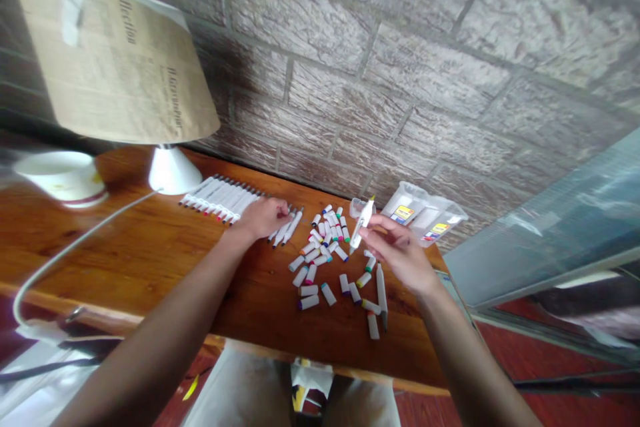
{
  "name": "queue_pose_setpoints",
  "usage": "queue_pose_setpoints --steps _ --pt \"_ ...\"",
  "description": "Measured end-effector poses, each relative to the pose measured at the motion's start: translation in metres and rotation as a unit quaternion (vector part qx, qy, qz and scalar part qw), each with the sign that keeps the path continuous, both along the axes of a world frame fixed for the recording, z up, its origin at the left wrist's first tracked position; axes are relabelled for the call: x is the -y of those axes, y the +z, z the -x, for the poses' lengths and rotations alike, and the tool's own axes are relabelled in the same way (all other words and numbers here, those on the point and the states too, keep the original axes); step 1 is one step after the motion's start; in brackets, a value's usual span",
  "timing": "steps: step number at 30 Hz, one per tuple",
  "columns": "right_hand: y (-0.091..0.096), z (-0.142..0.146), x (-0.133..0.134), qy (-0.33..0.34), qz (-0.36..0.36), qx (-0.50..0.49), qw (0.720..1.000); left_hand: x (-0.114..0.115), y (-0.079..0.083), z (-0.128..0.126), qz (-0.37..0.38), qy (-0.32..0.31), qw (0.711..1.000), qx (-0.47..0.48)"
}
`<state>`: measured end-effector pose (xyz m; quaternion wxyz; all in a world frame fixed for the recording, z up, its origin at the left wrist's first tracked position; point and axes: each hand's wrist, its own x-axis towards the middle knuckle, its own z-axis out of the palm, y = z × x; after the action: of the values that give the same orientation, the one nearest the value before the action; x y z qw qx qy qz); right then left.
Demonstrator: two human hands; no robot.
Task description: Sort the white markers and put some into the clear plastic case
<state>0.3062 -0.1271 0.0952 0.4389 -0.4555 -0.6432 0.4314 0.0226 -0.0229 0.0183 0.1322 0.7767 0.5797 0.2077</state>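
A white marker (362, 225) with a yellow tip, its cap off, is held upright and slightly tilted in the fingers of my right hand (400, 250). My left hand (265, 217) rests at the right end of a row of white markers (220, 197), its fingers curled; what they grip, if anything, is hidden. A few loose markers (293, 227) lie just right of that hand. Between my hands spread many loose marker caps (327, 250) with coloured ends. Another uncapped marker (381, 290) lies below my right hand.
Clear plastic cases (417, 210) with yellow labels stand behind my right hand. A lamp (173, 170) with a brown paper shade and a white bowl (65, 177) sit at the left of the wooden table (150, 260). A cable (80, 240) crosses its left side. Behind rises a brick wall (325, 67).
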Motion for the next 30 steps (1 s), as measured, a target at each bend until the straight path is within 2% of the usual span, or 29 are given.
queue_pose_setpoints --steps 2,4,8,10,14,18,21,30 --pt "-0.008 0.007 -0.014 0.011 -0.07 0.06 0.996 0.001 0.0 -0.002 0.007 0.003 1.0 -0.005" --pt "-0.016 0.014 -0.027 0.05 -0.136 0.155 0.977 0.002 0.001 -0.003 0.017 0.002 1.0 -0.004" --pt "-0.027 0.026 -0.052 0.128 -0.261 0.335 0.896 0.004 0.002 -0.002 0.028 -0.011 0.999 0.021" --pt "-0.03 0.034 -0.062 0.142 -0.273 0.406 0.86 0.004 0.003 -0.001 0.029 -0.022 0.998 0.043" --pt "-0.031 0.055 -0.076 0.148 -0.255 0.529 0.796 0.003 0.002 0.003 0.042 -0.032 0.996 0.074" --pt "-0.029 0.076 -0.078 0.153 -0.232 0.598 0.752 -0.001 0.0 0.008 0.035 -0.047 0.994 0.093" --pt "-0.031 0.086 -0.075 0.158 -0.226 0.602 0.749 -0.002 -0.001 0.011 0.023 -0.047 0.993 0.102" --pt "-0.045 0.087 -0.075 0.152 -0.213 0.537 0.802 0.004 0.008 0.007 0.044 0.019 0.999 0.004"
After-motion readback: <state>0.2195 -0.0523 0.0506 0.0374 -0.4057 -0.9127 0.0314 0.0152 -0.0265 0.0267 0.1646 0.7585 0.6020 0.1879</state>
